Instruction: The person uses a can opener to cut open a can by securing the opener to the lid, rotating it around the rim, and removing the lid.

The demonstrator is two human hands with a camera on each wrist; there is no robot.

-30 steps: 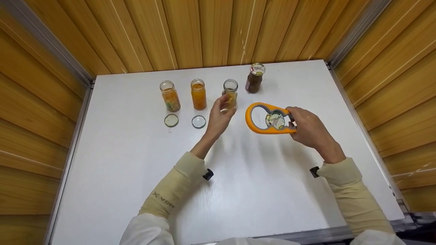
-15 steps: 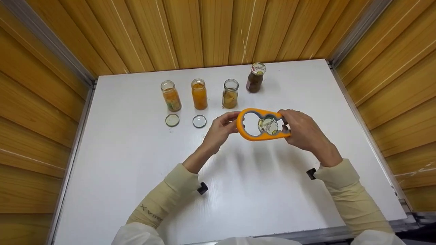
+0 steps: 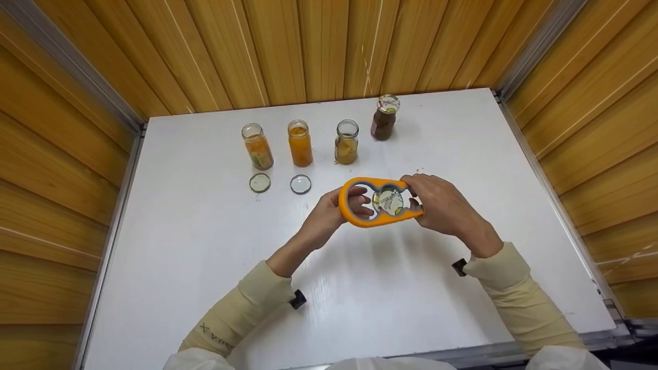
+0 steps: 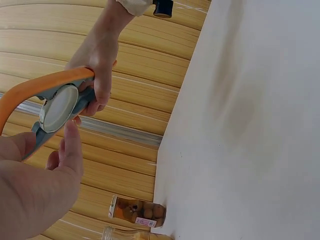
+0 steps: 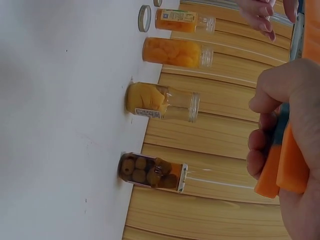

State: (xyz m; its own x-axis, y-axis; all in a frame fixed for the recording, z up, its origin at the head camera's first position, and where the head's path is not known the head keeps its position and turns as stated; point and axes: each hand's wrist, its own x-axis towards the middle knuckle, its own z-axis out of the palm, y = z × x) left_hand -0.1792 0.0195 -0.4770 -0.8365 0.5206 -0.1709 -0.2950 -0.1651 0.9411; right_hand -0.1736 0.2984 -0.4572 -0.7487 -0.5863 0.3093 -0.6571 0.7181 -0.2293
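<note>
My right hand (image 3: pixel 439 203) grips the handles of an orange jar opener (image 3: pixel 354 222) with grey inner edges, held up above the table. A round printed jar lid (image 3: pixel 389 201) sits between the opener's grey edges; its pale underside faces the left wrist view. My left hand (image 3: pixel 326 218) is at the opener's rounded end, partly covered by it. Its fingers (image 4: pixel 72 145) show through the loop and reach under the opener, fingertips close to the lid. Beyond stands an uncapped glass jar (image 3: pixel 346 146) of pale yellow fruit.
Two uncapped jars of orange fruit, the left jar (image 3: pixel 258 149) and the middle jar (image 3: pixel 300 146), stand in the row. In front lie two loose lids, a left lid (image 3: pixel 259 182) and a right lid (image 3: pixel 300 184). A capped dark jar (image 3: pixel 383 123) stands at the back right. Wood-panelled walls (image 3: pixel 329 51) enclose the white table (image 3: pixel 180 205).
My left hand has left the pale yellow fruit jar and come back to the opener's rounded end. The right hand has brought the opener and lid left and nearer to me.
</note>
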